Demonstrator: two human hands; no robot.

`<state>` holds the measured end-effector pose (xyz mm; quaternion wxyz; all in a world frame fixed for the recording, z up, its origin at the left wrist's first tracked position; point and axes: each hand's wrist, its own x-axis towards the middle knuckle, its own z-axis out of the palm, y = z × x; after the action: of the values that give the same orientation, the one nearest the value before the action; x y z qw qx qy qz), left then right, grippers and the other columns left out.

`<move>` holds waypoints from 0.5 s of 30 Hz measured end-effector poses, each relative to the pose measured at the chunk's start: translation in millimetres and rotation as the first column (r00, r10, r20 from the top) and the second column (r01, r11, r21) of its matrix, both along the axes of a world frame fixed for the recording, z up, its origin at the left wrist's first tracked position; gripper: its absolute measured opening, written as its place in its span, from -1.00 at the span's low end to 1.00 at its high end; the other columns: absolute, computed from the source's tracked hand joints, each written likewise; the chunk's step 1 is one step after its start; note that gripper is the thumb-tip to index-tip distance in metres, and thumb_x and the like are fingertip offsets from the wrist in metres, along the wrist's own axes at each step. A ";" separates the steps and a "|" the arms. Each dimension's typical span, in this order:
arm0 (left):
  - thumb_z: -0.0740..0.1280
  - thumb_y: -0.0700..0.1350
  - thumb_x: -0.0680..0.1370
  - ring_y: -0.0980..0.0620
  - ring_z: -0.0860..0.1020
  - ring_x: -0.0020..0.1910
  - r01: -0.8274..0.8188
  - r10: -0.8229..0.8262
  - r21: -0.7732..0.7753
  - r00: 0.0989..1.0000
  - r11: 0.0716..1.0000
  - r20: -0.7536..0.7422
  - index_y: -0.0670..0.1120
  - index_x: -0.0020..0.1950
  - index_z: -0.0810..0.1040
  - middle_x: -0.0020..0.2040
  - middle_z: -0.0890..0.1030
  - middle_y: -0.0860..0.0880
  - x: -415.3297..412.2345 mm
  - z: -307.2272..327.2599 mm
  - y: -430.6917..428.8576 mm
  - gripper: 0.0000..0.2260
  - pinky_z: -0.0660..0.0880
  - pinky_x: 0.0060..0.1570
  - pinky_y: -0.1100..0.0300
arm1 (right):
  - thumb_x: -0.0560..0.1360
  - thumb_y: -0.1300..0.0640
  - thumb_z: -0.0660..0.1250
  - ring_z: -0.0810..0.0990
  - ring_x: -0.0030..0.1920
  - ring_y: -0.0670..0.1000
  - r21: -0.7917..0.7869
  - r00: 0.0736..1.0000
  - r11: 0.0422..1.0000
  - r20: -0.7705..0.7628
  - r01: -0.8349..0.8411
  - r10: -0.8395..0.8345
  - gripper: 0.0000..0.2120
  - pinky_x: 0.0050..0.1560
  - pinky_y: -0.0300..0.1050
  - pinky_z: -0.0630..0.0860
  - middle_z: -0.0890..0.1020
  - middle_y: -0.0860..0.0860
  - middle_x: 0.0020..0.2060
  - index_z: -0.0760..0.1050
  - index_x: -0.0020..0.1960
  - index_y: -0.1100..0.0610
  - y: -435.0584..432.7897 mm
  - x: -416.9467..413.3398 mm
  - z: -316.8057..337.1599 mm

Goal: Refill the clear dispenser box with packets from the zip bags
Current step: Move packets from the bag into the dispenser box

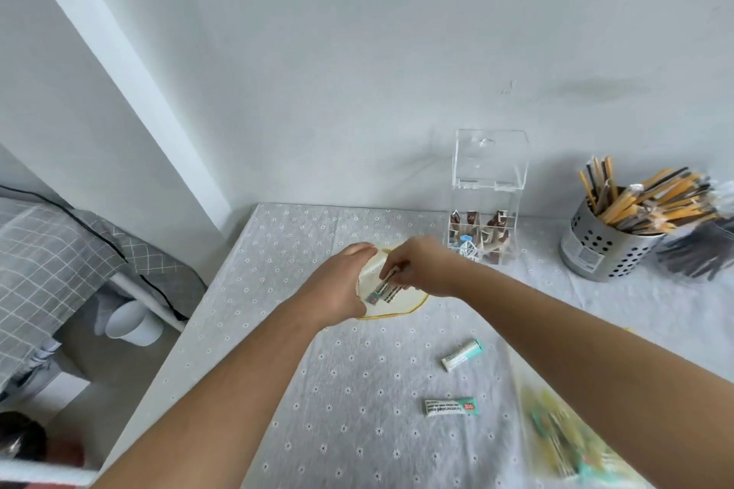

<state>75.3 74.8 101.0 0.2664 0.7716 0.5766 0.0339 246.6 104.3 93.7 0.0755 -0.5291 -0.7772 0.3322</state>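
I'm pinning yellow-edged clear zip bag point(401, 300) flat with left hand point(341, 290) – right hand point(417, 268) pinching long white-and-teal packets point(384, 288) at bag mouth. Clear acrylic dispenser box point(486, 196), lid up, standing just beyond right hand, up-right. Packet long axis pointing roughly that way – right hand nearer, I'd say.

We count two hands — left hand point(337, 290) and right hand point(421, 266) — and two zip bags: one point(397, 302) under the hands, one point(564, 437) blurred at right. Two teal packets point(462, 354) point(451, 407) lie loose on the table, two more in the fingers; one clear dispenser box point(486, 198), one metal holder point(603, 246) — its sticks too many to count.
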 end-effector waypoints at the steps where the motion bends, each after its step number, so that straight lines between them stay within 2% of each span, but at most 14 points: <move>1: 0.41 -0.32 0.35 0.04 0.51 0.02 -0.002 0.002 -0.004 1.000 1.000 -0.001 -0.03 0.51 0.18 0.51 0.14 0.16 -0.2 -0.2 -0.4 -0.22 0.35 -0.10 0.36 | 0.46 0.23 0.37 0.53 -0.30 -0.08 -0.001 1.000 1.000 -0.017 0.012 -0.012 -0.83 -0.21 -0.30 0.49 0.65 0.05 -0.20 0.66 0.02 0.10 -0.3 9.9 8.2; 3: 0.40 -0.33 0.35 -0.02 0.51 0.16 -0.004 0.004 -0.003 1.000 1.000 -0.003 -0.02 0.51 0.18 0.51 0.13 0.17 0.5 -0.5 -1.8 -0.22 0.35 -0.07 0.37 | 0.44 0.25 0.39 0.54 -0.31 -0.08 0.016 0.997 0.997 -0.038 0.071 -0.070 -0.84 -0.32 -0.44 0.43 0.63 0.01 -0.27 0.66 -0.02 0.10 1.8 32.9 25.8; 4: 0.39 -0.33 0.35 -0.04 0.50 0.19 -0.005 0.005 0.001 1.000 1.000 -0.007 -0.03 0.51 0.18 0.51 0.13 0.16 0.7 -0.7 -2.8 -0.22 0.35 -0.04 0.37 | 0.44 0.26 0.40 0.54 -0.33 -0.08 0.021 0.992 0.993 -0.054 0.113 -0.112 -0.85 -0.35 -0.45 0.43 0.63 0.00 -0.31 0.67 -0.05 0.09 4.3 45.4 34.2; 6: 0.38 -0.33 0.36 -0.04 0.49 0.22 -0.006 0.006 0.009 1.000 1.000 -0.017 -0.03 0.51 0.17 0.51 0.12 0.16 1.2 -1.0 -4.7 -0.23 0.34 -0.01 0.38 | 0.43 0.27 0.41 0.54 -0.44 -0.14 0.032 0.981 0.983 -0.076 0.179 -0.176 -0.85 -0.37 -0.38 0.48 0.62 -0.09 -0.43 0.66 -0.14 0.03 10.6 69.5 49.3; 8: 0.37 -0.33 0.37 -0.03 0.49 0.22 -0.004 0.004 0.012 1.000 1.000 -0.023 -0.03 0.51 0.17 0.51 0.12 0.16 2.0 -1.6 -6.9 -0.24 0.33 -0.01 0.39 | 0.42 0.25 0.43 0.55 -0.51 -0.21 0.047 0.973 0.974 -0.076 0.220 -0.216 -0.86 -0.30 -0.20 0.57 0.61 -0.12 -0.47 0.66 -0.17 0.02 16.6 91.1 61.8; 9: 0.37 -0.32 0.37 -0.03 0.49 0.21 -0.002 0.002 0.012 1.000 1.000 -0.026 -0.03 0.51 0.17 0.51 0.12 0.16 2.1 -2.4 -7.8 -0.24 0.33 -0.02 0.39 | 0.42 0.24 0.44 0.56 -0.51 -0.22 0.057 0.969 0.969 -0.076 0.240 -0.235 -0.88 -0.24 -0.13 0.59 0.63 -0.09 -0.45 0.67 -0.16 0.04 19.2 100.2 66.5; 11: 0.37 -0.32 0.37 -0.02 0.49 0.22 0.003 -0.002 0.013 0.999 1.000 -0.034 -0.03 0.51 0.17 0.52 0.12 0.16 2.0 -3.8 -9.1 -0.24 0.33 -0.01 0.40 | 0.43 0.22 0.44 0.58 -0.49 -0.20 0.091 0.956 0.953 -0.074 0.290 -0.284 -0.91 -0.16 -0.11 0.59 0.64 -0.02 -0.40 0.67 -0.14 0.05 24.1 113.3 72.7; 15: 0.37 -0.31 0.36 -0.04 0.49 0.22 0.007 -0.006 0.020 0.999 1.000 -0.046 -0.02 0.51 0.16 0.52 0.10 0.16 0.9 -5.6 -12.3 -0.23 0.33 -0.01 0.40 | 0.45 0.24 0.40 0.59 -0.26 0.02 0.204 0.930 0.909 -0.026 0.364 -0.367 -0.89 -0.18 -0.13 0.54 0.67 0.10 -0.22 0.67 -0.07 0.12 33.8 116.3 63.1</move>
<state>76.2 62.5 95.5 0.2455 0.7767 0.5798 0.0208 362.9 138.0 156.8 0.1857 -0.6564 -0.6951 0.2268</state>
